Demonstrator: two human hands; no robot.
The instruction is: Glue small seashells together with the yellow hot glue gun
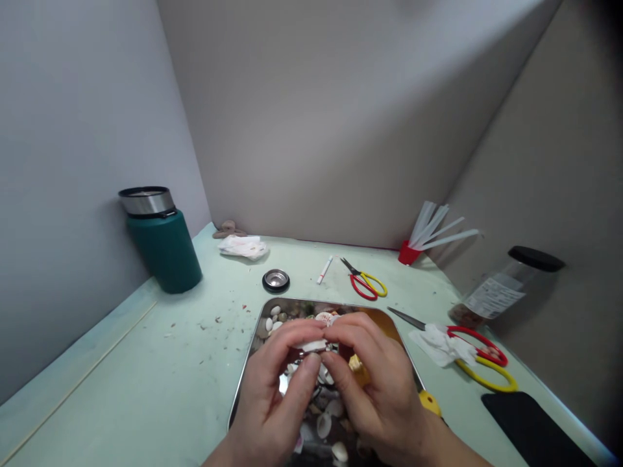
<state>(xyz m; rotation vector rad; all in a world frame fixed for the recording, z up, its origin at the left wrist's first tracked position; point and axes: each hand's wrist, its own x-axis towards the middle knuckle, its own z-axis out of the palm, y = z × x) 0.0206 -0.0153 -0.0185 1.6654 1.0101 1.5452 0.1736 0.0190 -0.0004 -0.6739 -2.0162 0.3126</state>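
Over a metal tray (pixel 348 305), both hands meet at a small white piece (pixel 313 346), whose exact kind I cannot make out. My left hand (pixel 280 383) is closed in a pinch, its thumb below the piece and its index finger above. From the other side, my right hand (pixel 382 373) pinches the piece's right end between thumb and fingertips. Under the hands, the tray holds seashells (pixel 324 425), white pebbles (pixel 276 311) and a gold-coloured item (pixel 357 366). My hands hide much of these contents.
A green bottle (pixel 168 253) stands left; its round lid (pixel 276 280) lies behind the tray. Small scissors (pixel 363 280), a marker-like stick (pixel 325 270), larger scissors (pixel 489 373) with tissue (pixel 445 345), a clear jar (pixel 499 295), a red cup of sticks (pixel 409 253) and a black slab (pixel 533 425) surround it.
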